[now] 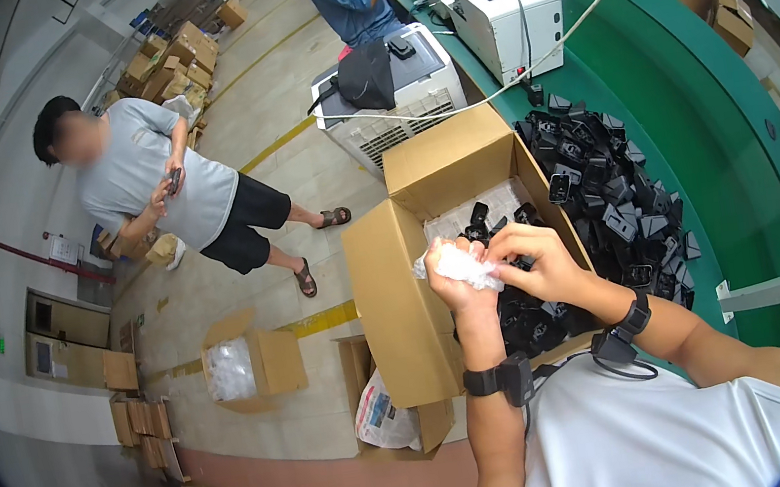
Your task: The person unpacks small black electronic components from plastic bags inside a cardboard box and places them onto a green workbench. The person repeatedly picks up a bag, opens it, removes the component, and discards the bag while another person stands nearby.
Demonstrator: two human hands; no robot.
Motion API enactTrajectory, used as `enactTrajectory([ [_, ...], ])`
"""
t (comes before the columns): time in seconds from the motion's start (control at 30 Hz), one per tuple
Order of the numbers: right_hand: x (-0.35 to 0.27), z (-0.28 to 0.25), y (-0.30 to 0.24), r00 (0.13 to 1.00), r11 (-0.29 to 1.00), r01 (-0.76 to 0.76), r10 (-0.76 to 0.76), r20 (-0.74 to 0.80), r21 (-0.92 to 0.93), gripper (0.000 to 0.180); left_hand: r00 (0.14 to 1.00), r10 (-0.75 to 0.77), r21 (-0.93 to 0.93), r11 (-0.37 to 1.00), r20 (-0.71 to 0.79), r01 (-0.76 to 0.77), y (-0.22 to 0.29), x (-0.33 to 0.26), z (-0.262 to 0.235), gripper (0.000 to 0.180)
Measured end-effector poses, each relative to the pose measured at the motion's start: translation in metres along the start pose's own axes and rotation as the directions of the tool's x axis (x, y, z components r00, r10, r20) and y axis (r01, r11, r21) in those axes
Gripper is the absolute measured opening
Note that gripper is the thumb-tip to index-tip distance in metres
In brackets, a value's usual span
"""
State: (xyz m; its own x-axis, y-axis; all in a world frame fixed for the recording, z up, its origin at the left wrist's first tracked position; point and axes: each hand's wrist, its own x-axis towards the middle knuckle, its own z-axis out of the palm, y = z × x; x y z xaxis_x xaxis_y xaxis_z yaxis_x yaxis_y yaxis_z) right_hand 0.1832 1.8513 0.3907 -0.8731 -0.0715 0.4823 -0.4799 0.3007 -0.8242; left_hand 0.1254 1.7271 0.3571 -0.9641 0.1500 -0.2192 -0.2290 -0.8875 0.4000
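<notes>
Both hands meet over the open cardboard box (429, 238) that stands at the edge of the green surface (725, 146); the left hand (460, 283) has its grip clamped around a crumpled clear plastic bag (461, 265), and the right hand (537, 263) pinches the same bag from the other side, fingers (499, 240) curled onto its upper edge. The bag sits between the 2 hands, just above the small black plastic parts (529, 309) lying in the box.

The bag looks very light and wholly limp; thin film of this kind likely crumples under any squeeze, holds no shape of its own and can slip between dry fingers; a pinch at the edge or at a bunched fold seems the surest hold, since a flat grasp would probably slide. It seems tough enough against dropping, though it could tear if pulled hard against a sharp corner.

A larger heap of black parts (617, 192) lies on the surface beside the box; a white machine (509, 22) stands farther along it; a person in a grey shirt (142, 179) stands on the floor well apart.
</notes>
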Motion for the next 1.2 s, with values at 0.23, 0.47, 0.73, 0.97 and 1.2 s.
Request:
enactTrajectory([
  [0.23, -0.001, -0.030, 0.015, 0.908, 0.816, -0.287, 0.399, -0.129, 0.502, 0.012, 0.981, -0.082, 0.016, 0.997, 0.174, 0.081, 0.021, -0.010, -0.031, 0.029],
  [0.47, 0.001, -0.037, 0.008, 0.936, 0.924, -0.212, 0.286, -0.207, 0.317, 0.027, 0.929, -0.123, 0.495, 0.866, 0.348, -0.071, 0.006, -0.048, -0.030, 0.043],
  [0.73, -0.012, -0.031, 0.003, 0.986, 0.991, -0.133, 0.132, 0.103, 0.006, 0.023, 0.981, -0.169, 0.565, 0.821, 0.098, 0.085, -0.009, -0.052, -0.022, 0.024],
  [0.97, -0.018, -0.036, 0.012, 0.907, 0.872, -0.414, 0.369, 0.205, 0.261, 0.025, 0.977, -0.158, 0.711, 0.703, 0.144, 0.009, -0.004, -0.054, -0.028, 0.026],
  [1.2, -0.016, -0.032, 0.009, 0.975, 0.963, -0.209, 0.219, 0.044, -0.171, 0.020, 0.977, -0.153, 0.702, 0.712, 0.150, 0.004, -0.006, -0.059, -0.015, 0.024],
])
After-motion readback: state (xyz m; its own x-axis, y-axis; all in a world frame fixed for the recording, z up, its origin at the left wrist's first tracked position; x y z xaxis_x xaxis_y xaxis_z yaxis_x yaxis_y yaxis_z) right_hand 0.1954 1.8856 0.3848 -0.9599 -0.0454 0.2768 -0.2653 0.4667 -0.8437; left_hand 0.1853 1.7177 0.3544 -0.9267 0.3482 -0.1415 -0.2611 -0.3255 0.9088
